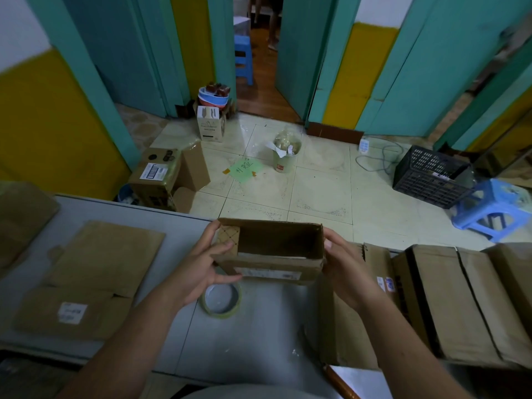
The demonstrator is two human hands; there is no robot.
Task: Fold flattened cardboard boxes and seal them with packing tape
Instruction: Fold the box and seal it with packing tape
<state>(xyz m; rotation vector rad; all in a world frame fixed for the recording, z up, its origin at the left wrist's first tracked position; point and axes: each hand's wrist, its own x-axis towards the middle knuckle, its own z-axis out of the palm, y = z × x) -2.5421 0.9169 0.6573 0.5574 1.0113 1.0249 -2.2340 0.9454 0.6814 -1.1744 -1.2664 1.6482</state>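
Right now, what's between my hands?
The box, opened up, with the left hand and right hand gripping its ends, in the head view.

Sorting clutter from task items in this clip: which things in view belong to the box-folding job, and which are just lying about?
Job: opened box, gripped at its ends by the left hand and right hand; tape roll on the table; flattened boxes to its left.
Lying about: black crate, blue stool beside it, waste bin, green note, all on the floor.
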